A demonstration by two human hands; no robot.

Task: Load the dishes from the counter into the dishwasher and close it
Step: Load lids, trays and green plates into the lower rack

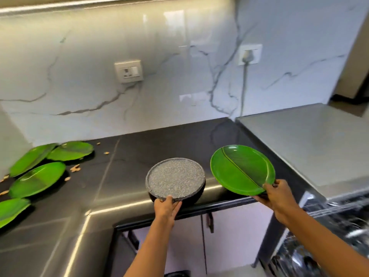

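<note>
Gripping the near rim of a speckled grey plate (pixel 175 179) at the front edge of the worktop (pixel 139 152), the left hand (pixel 167 207) sits at nine o'clock from the right hand (pixel 279 196), which pinches a tilted green plate (pixel 239 168), with four more green plates (pixel 38 181) lying farther out at nine o'clock and the dishwasher (pixel 339 220) at four o'clock.

The left hand (pixel 166 206) pinches the near rim of a grey speckled plate (pixel 175 180), thumb on top, at the front edge of the dark counter (pixel 139 154); something black shows under the plate. The right hand (pixel 277 194) grips a leaf-patterned plate (pixel 241 169) by its near edge and holds it tilted above the counter's right end, near the dishwasher (pixel 339 218), whose rack shows blurred at the lower right. Five more green plates (pixel 38 179) lie at the counter's far left among scattered brown crumbs (pixel 75 168).
</note>
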